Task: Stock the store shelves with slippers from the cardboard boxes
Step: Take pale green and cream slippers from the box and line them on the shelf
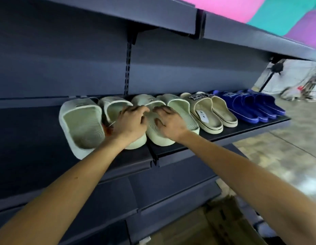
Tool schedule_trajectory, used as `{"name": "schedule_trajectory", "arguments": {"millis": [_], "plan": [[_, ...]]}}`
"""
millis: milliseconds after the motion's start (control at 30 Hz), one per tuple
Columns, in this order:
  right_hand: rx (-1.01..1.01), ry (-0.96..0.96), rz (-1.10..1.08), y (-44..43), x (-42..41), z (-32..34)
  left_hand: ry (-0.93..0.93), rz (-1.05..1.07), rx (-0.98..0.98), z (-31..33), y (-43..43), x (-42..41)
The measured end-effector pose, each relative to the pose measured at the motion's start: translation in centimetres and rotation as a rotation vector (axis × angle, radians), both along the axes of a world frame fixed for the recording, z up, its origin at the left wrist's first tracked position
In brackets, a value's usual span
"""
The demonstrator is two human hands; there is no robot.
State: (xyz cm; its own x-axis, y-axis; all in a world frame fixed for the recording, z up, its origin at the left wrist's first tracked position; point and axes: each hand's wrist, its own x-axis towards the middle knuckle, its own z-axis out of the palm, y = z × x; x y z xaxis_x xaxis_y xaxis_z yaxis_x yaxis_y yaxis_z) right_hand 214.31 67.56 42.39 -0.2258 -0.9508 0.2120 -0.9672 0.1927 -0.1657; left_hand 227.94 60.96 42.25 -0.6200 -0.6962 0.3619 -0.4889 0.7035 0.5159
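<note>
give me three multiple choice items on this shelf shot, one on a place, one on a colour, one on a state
1. Where do the blue slippers sit in the row?
A. right end
B. left end
C. middle

2. What colour are the slippers under the hands?
A. red
B. pale green
C. black

3. How does the leftmost slipper sit?
A. flat and straight
B. upside down
C. tilted, overhanging the shelf edge

Key: 1 A, they end the row rightward. 2 B, the left hand and right hand rest on pale green slippers. 3 C, its heel juts past the front edge.
</note>
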Motion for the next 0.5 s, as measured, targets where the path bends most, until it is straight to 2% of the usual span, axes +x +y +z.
{"name": "schedule_trajectory", "arguments": {"millis": [167,333,500], "plan": [[0.021,-0.05,-0.137,6.7,-5.1,-0.8,-0.234,-0.09,-0.014,-1.4,4.6,-5.1],[0.143,-0.094,-0.195,14.5,-10.9,-1.5,-0.251,-0.167,-0.027,-2.2,10.4,-12.0],[0.311,-0.17,-0.322,25.7,-18.8,-2.7,-0.351,-0.356,0.021,-2.9,20.3,-22.6]]}}
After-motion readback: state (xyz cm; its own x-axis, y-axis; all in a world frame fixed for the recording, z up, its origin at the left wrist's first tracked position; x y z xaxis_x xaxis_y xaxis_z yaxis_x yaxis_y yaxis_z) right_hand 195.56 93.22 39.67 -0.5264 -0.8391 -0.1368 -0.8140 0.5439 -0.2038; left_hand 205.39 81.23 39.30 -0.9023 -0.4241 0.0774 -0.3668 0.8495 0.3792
